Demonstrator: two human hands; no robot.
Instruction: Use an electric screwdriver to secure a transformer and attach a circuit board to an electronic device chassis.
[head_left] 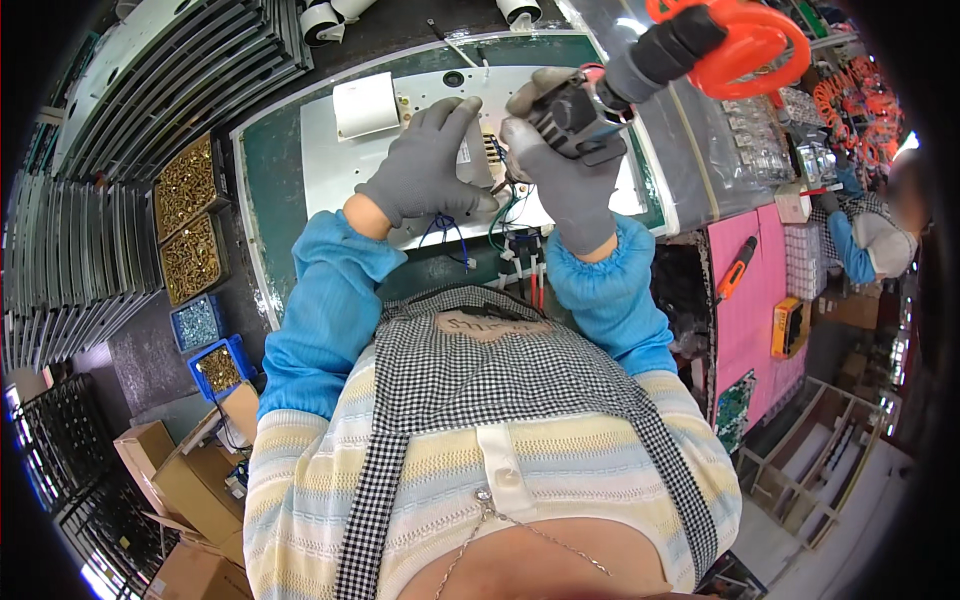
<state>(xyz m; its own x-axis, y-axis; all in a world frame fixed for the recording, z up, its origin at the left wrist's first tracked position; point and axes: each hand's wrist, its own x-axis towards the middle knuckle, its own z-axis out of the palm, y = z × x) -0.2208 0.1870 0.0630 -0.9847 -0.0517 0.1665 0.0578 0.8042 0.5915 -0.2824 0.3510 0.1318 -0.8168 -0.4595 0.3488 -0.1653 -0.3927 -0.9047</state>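
A white metal panel (345,185) lies on the green-topped bench in front of me. My left hand (425,165), in a grey glove, spreads over it with thumb and fingers apart, beside a terminal block (493,150) and thin wires. Gloved in grey too, my right hand (570,190) wraps around a black and red power screwdriver (580,118), held above the panel's right part. The screwdriver's tip is hidden. Blue wires (443,232) hang over the panel's near edge below my left hand. A white block-shaped part (365,106) sits on the panel's far left.
An orange coiled hose (755,50) hangs at the upper right. To the left stand bins of brass-coloured screws (188,215), blue bins (218,368) and stacked metal frames (80,240). An orange-handled tool (737,268) lies on a pink surface (745,320). A co-worker (880,235) is at far right.
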